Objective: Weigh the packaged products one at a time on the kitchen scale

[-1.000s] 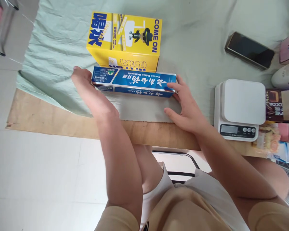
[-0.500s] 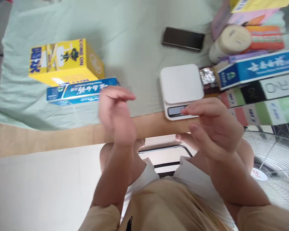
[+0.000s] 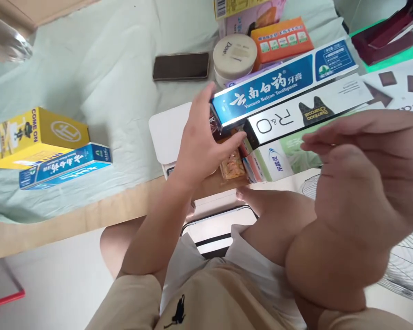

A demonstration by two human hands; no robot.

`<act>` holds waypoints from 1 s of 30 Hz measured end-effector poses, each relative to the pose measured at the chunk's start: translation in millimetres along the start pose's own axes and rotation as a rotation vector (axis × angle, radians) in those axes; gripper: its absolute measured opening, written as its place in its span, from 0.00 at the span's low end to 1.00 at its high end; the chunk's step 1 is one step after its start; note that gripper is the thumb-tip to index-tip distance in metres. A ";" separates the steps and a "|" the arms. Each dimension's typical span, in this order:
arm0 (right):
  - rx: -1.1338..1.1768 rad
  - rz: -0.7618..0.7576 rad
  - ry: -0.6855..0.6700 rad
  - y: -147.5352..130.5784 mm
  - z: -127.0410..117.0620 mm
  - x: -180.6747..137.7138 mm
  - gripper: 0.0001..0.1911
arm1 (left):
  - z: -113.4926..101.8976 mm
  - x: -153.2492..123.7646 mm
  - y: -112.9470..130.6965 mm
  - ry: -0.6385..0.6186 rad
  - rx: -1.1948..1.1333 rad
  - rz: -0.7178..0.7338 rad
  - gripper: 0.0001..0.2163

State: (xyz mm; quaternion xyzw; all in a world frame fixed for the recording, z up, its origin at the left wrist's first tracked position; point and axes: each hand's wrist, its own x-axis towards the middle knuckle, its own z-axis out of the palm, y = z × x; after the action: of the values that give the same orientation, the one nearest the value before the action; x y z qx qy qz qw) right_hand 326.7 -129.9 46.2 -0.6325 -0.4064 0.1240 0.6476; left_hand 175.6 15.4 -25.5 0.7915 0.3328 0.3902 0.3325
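My left hand reaches over the white kitchen scale, covering much of it. Its thumb and fingers are spread beside the left ends of a blue toothpaste box and a white-and-black toothpaste box; I see nothing in its grasp. Whether the fingertips touch the blue box I cannot tell. Closer to the camera, my right hand hovers over a green-and-white box, fingers bent, thumb apart from them, nothing visible in it. A packaged snack shows below my left thumb.
A phone, a Dove tub and an orange box lie farther back. At left stand a yellow carton and another blue toothpaste box. A fan is at right, below the wooden table edge.
The view has swung right. My left hand has moved from beside the left-hand toothpaste box to over the scale; my right hand has gone from the scale to above the boxes at right.
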 end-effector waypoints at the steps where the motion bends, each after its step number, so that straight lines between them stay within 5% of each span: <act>1: -0.029 0.004 -0.036 3.0 -2.2 2.1 0.11 | 2.6 6.3 -4.3 -0.019 0.001 -0.005 0.37; 6: -0.184 -0.010 -0.143 8.8 -9.7 5.6 0.10 | 8.7 17.2 -16.5 -0.016 -0.009 -0.046 0.36; 13: -0.297 -0.034 -0.269 3.3 2.0 3.8 0.12 | 10.6 13.4 -1.1 0.066 -0.031 -0.026 0.26; 18: -0.323 0.010 -0.341 -2.7 18.1 -3.9 0.14 | -5.2 10.2 -2.6 0.171 -0.027 0.039 0.32; 23: -0.311 -0.102 -0.360 -0.1 31.6 -7.9 0.13 | -50.5 -7.2 -3.4 0.208 -0.092 0.109 0.34; 30: -0.327 -0.221 -0.323 -15.8 60.0 -28.0 0.23 | -154.7 -62.7 -12.5 0.305 -0.138 0.234 0.29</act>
State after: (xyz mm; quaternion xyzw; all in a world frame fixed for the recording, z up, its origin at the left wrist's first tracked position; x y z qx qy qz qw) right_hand 262.2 -108.4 42.6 -0.6525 -0.5859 0.0843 0.4731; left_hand 12.7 14.3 13.2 0.7318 0.2575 0.5635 0.2841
